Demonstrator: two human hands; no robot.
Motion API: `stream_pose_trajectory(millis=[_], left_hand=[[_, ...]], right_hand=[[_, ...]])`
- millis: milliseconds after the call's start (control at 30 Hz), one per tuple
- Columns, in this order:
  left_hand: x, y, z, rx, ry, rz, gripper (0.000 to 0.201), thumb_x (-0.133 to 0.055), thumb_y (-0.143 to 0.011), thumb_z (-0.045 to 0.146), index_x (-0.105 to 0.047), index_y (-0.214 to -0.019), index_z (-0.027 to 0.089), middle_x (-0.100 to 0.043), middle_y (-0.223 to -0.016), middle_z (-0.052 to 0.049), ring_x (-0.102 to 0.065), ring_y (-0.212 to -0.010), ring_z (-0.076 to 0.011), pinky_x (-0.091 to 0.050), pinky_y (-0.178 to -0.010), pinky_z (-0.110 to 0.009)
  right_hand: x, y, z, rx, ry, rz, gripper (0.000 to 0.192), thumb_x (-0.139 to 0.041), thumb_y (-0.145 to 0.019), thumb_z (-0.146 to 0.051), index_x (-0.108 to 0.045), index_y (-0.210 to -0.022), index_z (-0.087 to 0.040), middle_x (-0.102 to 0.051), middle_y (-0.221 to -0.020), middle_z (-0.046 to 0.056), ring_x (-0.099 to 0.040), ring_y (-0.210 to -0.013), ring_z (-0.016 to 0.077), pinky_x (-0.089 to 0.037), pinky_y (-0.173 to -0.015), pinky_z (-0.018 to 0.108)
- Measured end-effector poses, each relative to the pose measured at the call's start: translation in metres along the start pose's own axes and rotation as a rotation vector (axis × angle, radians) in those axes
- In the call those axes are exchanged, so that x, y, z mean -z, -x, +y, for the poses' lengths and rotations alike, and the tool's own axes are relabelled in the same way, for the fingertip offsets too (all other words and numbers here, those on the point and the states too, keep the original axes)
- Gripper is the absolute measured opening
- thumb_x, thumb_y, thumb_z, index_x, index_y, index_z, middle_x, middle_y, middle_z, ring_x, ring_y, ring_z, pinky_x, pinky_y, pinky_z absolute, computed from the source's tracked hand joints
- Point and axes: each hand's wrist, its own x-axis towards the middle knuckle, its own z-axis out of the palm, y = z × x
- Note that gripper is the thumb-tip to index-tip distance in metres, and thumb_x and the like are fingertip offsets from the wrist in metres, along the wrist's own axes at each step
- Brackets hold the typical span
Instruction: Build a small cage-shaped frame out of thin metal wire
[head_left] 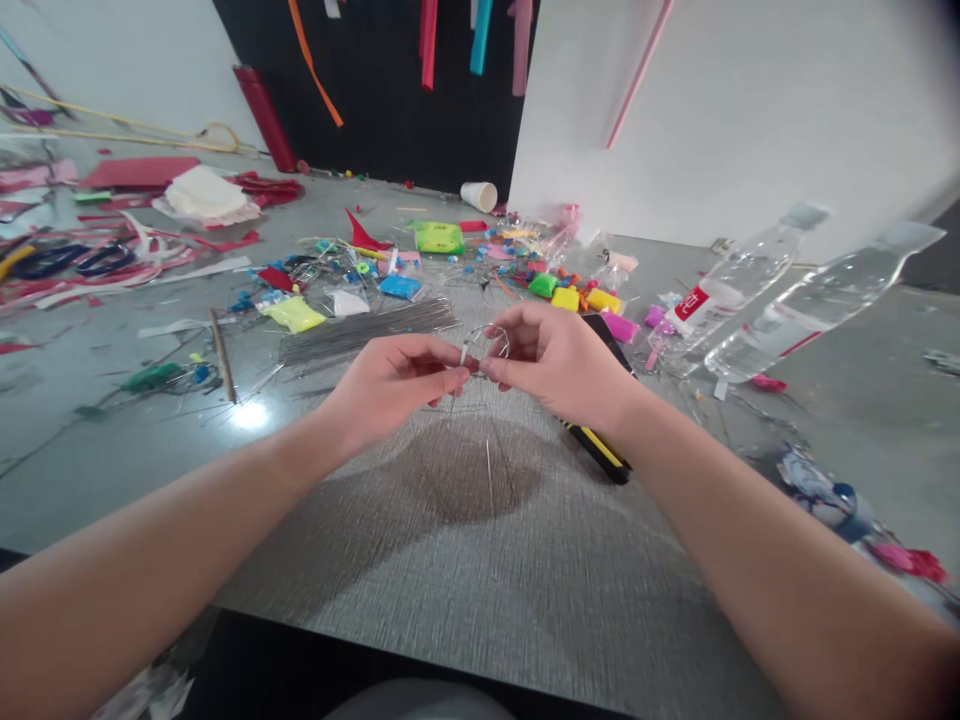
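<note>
From the head camera: both hands meet above the middle of the grey textured counter (480, 580). The left hand (390, 385) has its grip pinched tight, thumb against fingertips, on one end of a thin silvery wire (487, 345), bent into a small loop. The right hand (559, 365) pinches the other side of that loop, its grip just as tight, fingers curled in. The loop rises just above the fingertips, held in the air over the counter, and a straight tail of wire hangs down below the hands.

My read: the wire is mid-bend, with the loop formed but not closed. The next move calls for a steady hold on one side and a small, controlled twist on the other, since wire this thin could kink or spring loose.

Around them: a bundle of straight grey wires (367, 332) lies just beyond the left hand. A black-and-yellow handled tool (600, 450) lies partly under the right wrist, close enough to snag. Two clear plastic water bottles (765, 300) lie on their sides to the right. Small bright blocks of coloured clay (574, 295) and beads litter the far side, and a white paper cup (478, 195) lies tipped over near the wall. Red paper scraps (150, 175) lie spread at far left.
</note>
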Motion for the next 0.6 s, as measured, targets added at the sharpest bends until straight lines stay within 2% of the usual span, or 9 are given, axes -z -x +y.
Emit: stream_pose_trajectory(millis=[167, 400, 600], left_hand=[[-0.0009, 0.0018, 0.0038, 0.005, -0.040, -0.018, 0.013, -0.080, -0.083, 0.029, -0.074, -0.088, 0.019, -0.072, -0.074, 0.000, -0.062, -0.066, -0.0104, -0.051, -0.061, -0.023], [-0.0043, 0.0030, 0.0011, 0.037, -0.020, -0.048, 0.017, -0.081, -0.081, 0.029, -0.077, -0.092, 0.017, -0.080, -0.096, -0.007, -0.066, -0.071, -0.0123, -0.054, -0.065, -0.026], [-0.0053, 0.0031, -0.0042, 0.011, 0.008, -0.094, 0.019, -0.081, -0.081, 0.029, -0.079, -0.097, 0.018, -0.079, -0.098, -0.006, -0.064, -0.070, -0.0116, -0.054, -0.063, -0.026]], right_hand=[[0.0006, -0.0013, -0.0034, -0.014, -0.063, 0.050, 0.027, -0.078, -0.084, -0.029, -0.058, -0.101, -0.020, -0.067, -0.079, 0.000, -0.068, -0.070, 0.0154, -0.057, -0.064, 0.031], [-0.0019, -0.0017, -0.0061, -0.012, -0.078, 0.185, 0.039, -0.081, -0.083, -0.036, -0.055, -0.109, -0.023, -0.068, -0.083, -0.001, -0.070, -0.068, 0.0145, -0.058, -0.065, 0.031], [-0.0053, -0.0014, -0.0058, 0.024, -0.076, 0.251, 0.037, -0.083, -0.081, -0.036, -0.057, -0.104, -0.023, -0.066, -0.079, -0.002, -0.068, -0.068, 0.0159, -0.055, -0.064, 0.033]])
